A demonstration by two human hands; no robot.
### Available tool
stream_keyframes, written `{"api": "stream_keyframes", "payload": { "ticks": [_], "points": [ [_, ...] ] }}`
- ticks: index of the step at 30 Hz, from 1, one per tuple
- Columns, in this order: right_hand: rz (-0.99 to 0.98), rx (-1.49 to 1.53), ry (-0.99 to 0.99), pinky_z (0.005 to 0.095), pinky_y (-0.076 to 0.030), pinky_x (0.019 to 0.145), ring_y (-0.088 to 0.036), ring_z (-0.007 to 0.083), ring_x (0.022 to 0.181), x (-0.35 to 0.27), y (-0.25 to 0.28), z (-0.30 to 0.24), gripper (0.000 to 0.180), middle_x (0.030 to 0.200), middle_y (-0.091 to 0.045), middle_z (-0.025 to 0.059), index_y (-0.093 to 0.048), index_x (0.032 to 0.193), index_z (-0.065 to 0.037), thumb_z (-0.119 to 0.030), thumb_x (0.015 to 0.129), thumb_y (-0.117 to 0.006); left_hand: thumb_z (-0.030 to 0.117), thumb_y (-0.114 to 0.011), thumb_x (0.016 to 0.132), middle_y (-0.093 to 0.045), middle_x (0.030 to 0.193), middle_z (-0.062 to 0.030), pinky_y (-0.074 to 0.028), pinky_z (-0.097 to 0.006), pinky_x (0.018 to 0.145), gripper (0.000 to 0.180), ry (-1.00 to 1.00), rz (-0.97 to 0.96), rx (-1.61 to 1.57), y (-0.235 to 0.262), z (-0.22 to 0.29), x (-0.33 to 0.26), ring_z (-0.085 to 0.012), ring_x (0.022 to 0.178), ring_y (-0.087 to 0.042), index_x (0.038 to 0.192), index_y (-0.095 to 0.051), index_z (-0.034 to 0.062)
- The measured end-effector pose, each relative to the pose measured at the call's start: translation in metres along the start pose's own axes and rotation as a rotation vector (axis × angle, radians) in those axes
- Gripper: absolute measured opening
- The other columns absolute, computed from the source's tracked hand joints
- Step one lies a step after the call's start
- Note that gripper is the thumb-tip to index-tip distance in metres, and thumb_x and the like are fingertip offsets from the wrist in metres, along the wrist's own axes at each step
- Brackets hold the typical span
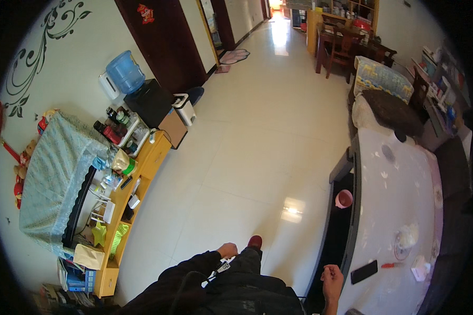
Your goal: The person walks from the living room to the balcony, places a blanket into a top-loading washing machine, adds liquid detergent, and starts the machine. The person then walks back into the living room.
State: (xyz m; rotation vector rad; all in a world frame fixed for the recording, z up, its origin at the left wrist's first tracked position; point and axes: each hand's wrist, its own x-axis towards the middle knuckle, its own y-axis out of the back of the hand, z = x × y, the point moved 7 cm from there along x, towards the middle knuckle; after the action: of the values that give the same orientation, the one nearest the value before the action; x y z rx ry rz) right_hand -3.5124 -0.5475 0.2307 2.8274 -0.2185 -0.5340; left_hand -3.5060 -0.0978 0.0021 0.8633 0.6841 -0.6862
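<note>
My left hand [227, 250] hangs in front of my dark trousers, its fingers curled in; nothing shows in it. To the right, my right hand [332, 283] is loosely closed beside the near edge of a long table with a pale cover [389, 194]. No object is visible between its fingers. The closest item to it is a black phone [364, 272] lying on the cover. A red shoe [255, 241] of mine steps forward on the glossy tiles.
Beyond the phone lie a small red item [392, 265] and a pink-white box [420, 269]. A pink cup [343, 199] stands at the table's side. Along the left wall runs a wooden cabinet [155, 157], with a water dispenser [147, 102] and a bin [184, 109] farther on.
</note>
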Motion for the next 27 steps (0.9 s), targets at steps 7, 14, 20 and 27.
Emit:
{"api": "stream_keyframes", "payload": {
  "ticks": [7,14,20,27],
  "points": [
    [-0.092,-0.163,-0.006,0.025,-0.045,0.059,-0.053,0.009,0.065,0.099,-0.097,-0.059,0.013,0.072,-0.057,0.0019,-0.063,0.095,-0.001,-0.012,0.095,-0.057,0.024,-0.062,0.09,-0.057,0.07,-0.0026,-0.053,-0.033,0.051,0.015,-0.075,0.123,-0.918,0.074,-0.105,0.061,-0.0173,0.055,-0.06,0.087,-0.06,0.0086],
    [-0.203,-0.286,0.173,0.0439,-0.05,0.076,-0.063,0.0404,0.087,0.184,-0.133,-0.11,0.02,0.092,-0.066,0.0209,-0.063,0.099,-0.001,-0.019,0.093,-0.056,0.015,-0.059,0.086,-0.057,0.066,-0.009,-0.051,-0.033,0.044,0.012,0.253,0.156,-0.857,0.178,-0.1,0.1,-0.0188,0.051,-0.058,0.079,-0.054,0.0063],
    [-0.142,-0.263,0.095,0.0454,-0.05,0.073,-0.064,0.0411,0.084,0.263,-0.115,-0.092,0.021,0.088,-0.066,0.021,-0.062,0.097,-0.002,-0.023,0.093,-0.056,0.007,-0.06,0.085,-0.056,0.067,-0.0095,-0.05,-0.035,0.043,0.01,0.372,0.028,-0.799,0.193,-0.053,0.13,-0.0209,0.051,-0.057,0.079,-0.052,0.0061],
    [-0.192,-0.26,0.07,0.0402,-0.051,0.07,-0.066,0.0323,0.076,0.413,-0.083,-0.101,0.021,0.081,-0.067,0.0169,-0.063,0.096,-0.004,-0.024,0.092,-0.06,0.015,-0.062,0.087,-0.058,0.069,-0.0085,-0.051,-0.031,0.049,0.013,0.263,0.068,-0.834,0.295,0.06,0.195,-0.018,0.057,-0.059,0.082,-0.056,0.0048]
  ]
}}
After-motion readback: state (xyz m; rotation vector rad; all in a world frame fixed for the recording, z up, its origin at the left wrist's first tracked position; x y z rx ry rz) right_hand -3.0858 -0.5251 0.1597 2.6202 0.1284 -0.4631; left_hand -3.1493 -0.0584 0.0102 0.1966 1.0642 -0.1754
